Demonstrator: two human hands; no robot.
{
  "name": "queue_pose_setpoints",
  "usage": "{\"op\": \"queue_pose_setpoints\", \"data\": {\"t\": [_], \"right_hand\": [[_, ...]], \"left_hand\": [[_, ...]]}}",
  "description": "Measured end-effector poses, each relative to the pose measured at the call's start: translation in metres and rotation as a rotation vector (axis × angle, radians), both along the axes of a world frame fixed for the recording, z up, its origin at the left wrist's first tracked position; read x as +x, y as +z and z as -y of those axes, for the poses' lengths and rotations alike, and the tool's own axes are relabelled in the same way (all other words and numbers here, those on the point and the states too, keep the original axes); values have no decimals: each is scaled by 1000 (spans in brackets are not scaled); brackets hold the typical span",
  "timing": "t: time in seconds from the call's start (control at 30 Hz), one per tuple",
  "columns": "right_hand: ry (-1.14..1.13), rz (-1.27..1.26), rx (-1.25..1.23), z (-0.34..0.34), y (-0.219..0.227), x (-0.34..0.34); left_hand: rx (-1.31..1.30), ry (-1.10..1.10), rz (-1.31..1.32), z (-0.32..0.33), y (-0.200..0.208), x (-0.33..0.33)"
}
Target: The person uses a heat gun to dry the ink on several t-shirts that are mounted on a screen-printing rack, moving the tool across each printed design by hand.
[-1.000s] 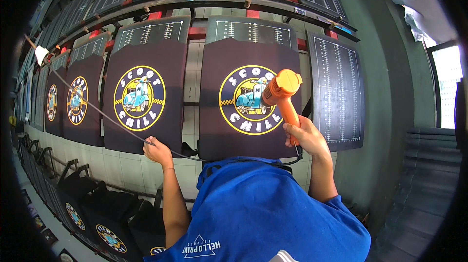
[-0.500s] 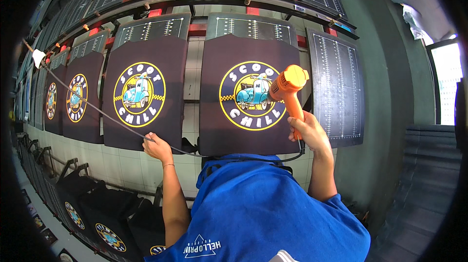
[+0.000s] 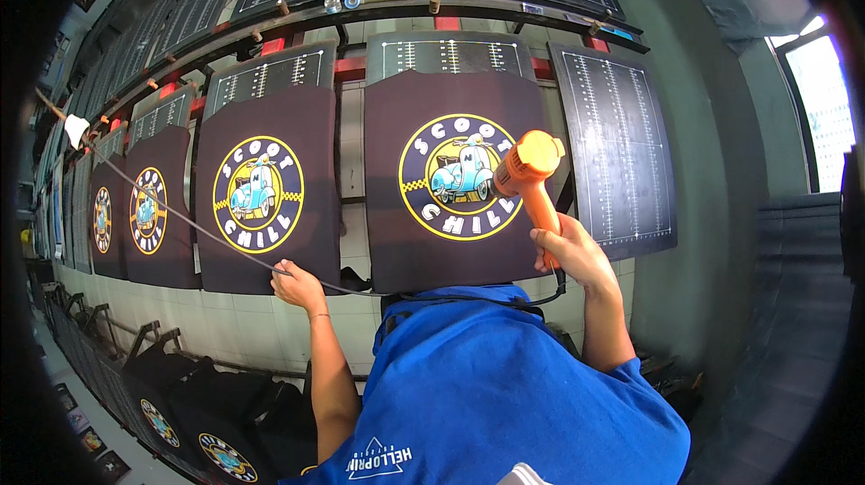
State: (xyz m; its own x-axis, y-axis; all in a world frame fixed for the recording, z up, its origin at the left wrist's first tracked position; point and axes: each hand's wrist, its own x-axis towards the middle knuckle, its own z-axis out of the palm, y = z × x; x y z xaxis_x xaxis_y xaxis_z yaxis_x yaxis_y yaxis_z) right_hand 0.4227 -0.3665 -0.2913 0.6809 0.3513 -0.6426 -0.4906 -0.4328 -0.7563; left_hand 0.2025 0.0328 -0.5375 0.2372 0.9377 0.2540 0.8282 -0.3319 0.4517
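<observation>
An orange heat gun (image 3: pixel 532 174) is gripped by its handle in my right hand (image 3: pixel 574 253), fingers wrapped round it. Its nozzle points down and left over the right part of a round scooter print on a black shirt (image 3: pixel 423 264); how far it is above the cloth I cannot tell. My left hand (image 3: pixel 298 287) pinches the grey power cord (image 3: pixel 216 240) near the lower edge of a second black shirt (image 3: pixel 311 115) with the same print. From there the cord runs on past my waist to the heat gun's handle.
Both shirts lie on dark boards with white ruled marks; a bare marked board (image 3: pixel 617 151) is at the right. More printed shirts (image 3: pixel 165 151) stretch off left. A rail (image 3: pixel 387 5) holding a small bottle (image 3: pixel 332 2) crosses behind. Other printed black shirts (image 3: pixel 203 422) hang lower left.
The view has turned and shifted slightly. Both hands keep their holds, and the heat gun stays over the right side of the print.
</observation>
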Motion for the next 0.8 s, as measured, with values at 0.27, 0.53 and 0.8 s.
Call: {"op": "queue_pose_setpoints", "data": {"t": [0.27, 0.53, 0.8], "right_hand": [[9, 1, 5, 4, 1, -8], [29, -35, 57, -2, -5, -6], [89, 19, 16, -21, -9, -8]], "left_hand": [[9, -16, 37, 1, 1, 0], [-8, -27, 31, 1, 2, -1], [-93, -73, 90, -3, 4, -8]]}}
